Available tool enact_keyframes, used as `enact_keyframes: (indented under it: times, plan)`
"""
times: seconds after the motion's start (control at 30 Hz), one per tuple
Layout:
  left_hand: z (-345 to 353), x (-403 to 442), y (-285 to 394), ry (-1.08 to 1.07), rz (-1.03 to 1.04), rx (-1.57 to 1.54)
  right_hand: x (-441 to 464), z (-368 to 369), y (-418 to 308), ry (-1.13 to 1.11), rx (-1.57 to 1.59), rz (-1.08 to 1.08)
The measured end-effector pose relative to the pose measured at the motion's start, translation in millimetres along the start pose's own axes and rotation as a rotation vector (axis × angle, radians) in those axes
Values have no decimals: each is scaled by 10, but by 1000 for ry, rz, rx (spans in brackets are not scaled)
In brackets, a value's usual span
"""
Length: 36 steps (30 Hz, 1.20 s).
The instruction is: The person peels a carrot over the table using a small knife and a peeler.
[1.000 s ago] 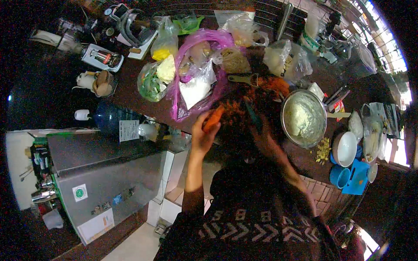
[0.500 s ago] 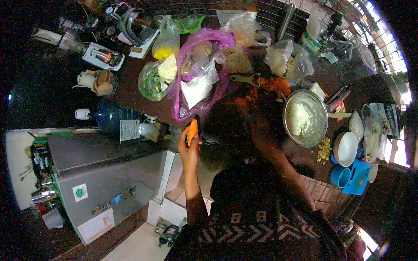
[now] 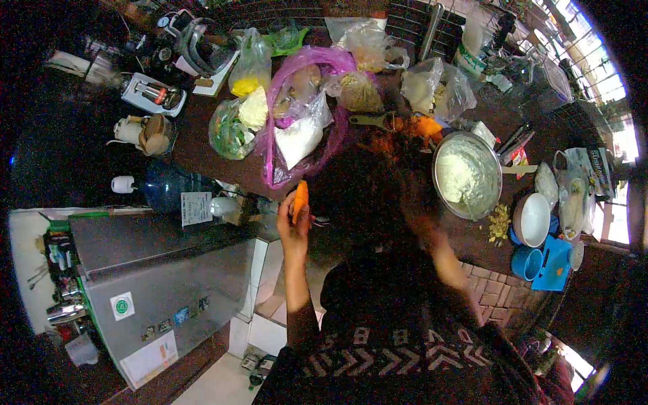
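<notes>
My left hand [image 3: 293, 219] is closed round an orange carrot [image 3: 301, 197] at the front edge of the dark table. The carrot points upward, beside the dark head shape filling the middle. On the other side my right forearm [image 3: 451, 264] reaches up to the table; its hand is lost in shadow and blur, and what it holds cannot be made out. Beyond the head lie orange pieces [image 3: 420, 126], with a peeler-like tool [image 3: 370, 121] beside them. A metal bowl [image 3: 466, 175] of pale, creamy mixture stands to the right.
A pink plastic bag [image 3: 271, 156] with a white packet lies behind the carrot. Bags of greens [image 3: 228, 131] and other food line the back. At right are chopped pale pieces [image 3: 499, 224], a white bowl [image 3: 534, 219] and a blue cup [image 3: 526, 262]. A grey fridge [image 3: 169, 270] stands lower left.
My left hand has moved left and towards me with the carrot. The dark tool seen earlier near my right hand is now hidden. The head shape covers more of the work area.
</notes>
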<state>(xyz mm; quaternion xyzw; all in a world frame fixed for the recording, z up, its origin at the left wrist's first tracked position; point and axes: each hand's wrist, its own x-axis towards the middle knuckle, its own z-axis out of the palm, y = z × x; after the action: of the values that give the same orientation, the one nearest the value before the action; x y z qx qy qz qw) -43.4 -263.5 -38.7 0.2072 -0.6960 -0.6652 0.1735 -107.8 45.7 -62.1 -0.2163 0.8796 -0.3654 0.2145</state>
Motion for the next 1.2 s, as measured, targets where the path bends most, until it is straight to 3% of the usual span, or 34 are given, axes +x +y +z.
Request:
enact_keyframes:
  times: [0.13, 0.23, 0.33, 0.4, 0.47, 0.53, 0.7, 0.8, 1.0, 1.1, 1.2]
  plan:
    - [-39, 27, -72, -15, -91, -145, -38, 82, -53, 12, -74, -77]
    - [-28, 54, -73, -77, 39, 10, 34, 100, -140, 219, 1, -60]
    - [9, -31, -69, -69, -109, -273, 147, -7, -156, 442, 85, 17]
    - [47, -89, -95, -67, -170, -89, 207, -11, -152, 465, 101, 18]
    - [79, -61, -44, -85, -198, 22, 207, 41, -167, 438, 95, -3]
    - [141, -29, 41, -181, -18, 176, 186, 69, -221, 419, 110, -24]
    - [370, 43, 488, -272, 195, 402, 222, -17, -373, 446, 216, -19]
    - [395, 104, 439, -270, 225, 408, 224, 55, -356, 115, -13, -211]
    - [278, 35, 291, -158, 248, 464, 289, -31, -240, 457, 71, -12]
    - [229, 59, 266, -199, 168, 399, 246, 80, -288, 311, -18, -117]
    - [253, 78, 191, -144, 287, 447, 206, 87, -208, 246, -80, -134]
